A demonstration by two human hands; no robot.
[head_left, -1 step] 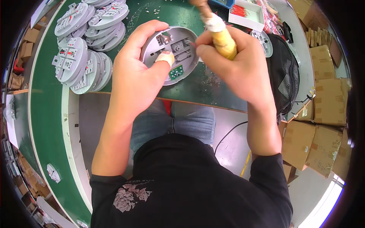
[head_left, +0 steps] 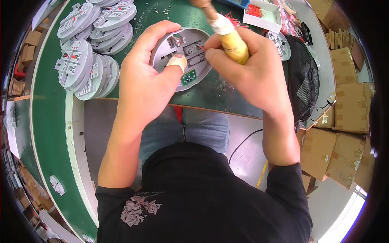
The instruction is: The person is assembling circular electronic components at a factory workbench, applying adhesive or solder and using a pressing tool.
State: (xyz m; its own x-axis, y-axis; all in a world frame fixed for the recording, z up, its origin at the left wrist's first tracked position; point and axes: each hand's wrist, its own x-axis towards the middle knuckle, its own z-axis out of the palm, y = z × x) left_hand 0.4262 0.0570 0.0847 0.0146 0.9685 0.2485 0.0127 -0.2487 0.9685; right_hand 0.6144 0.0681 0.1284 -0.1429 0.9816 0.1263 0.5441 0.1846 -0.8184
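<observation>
My left hand [head_left: 148, 77] is closed on the rim of a round grey plastic housing [head_left: 204, 75], tilted with its hollow side up. Its thumb, wrapped in pale tape, reaches inside over the moulded ribs. A small green circuit board [head_left: 189, 77] sits in the housing near the near rim. My right hand [head_left: 247, 65] is wrapped round a tool with a yellow-taped handle [head_left: 235, 48], white wrapping and a brown end pointing up and away. Its thumb and forefinger pinch at the housing's right rim, where a tiny reddish bit shows; I cannot make out what it is.
Stacks of similar grey round housings [head_left: 75, 60] stand at the left. Red wires [head_left: 231, 21] lie behind my right hand, beside a white box [head_left: 263, 20] with more. A black mesh bag [head_left: 302, 77] lies at the right; cardboard boxes [head_left: 350, 107] are piled beyond.
My right hand and the yellow-handled tool have shifted a little left, bringing the fingertips over the housing's right rim. More red wires show behind the hand. The left hand has hardly moved.
</observation>
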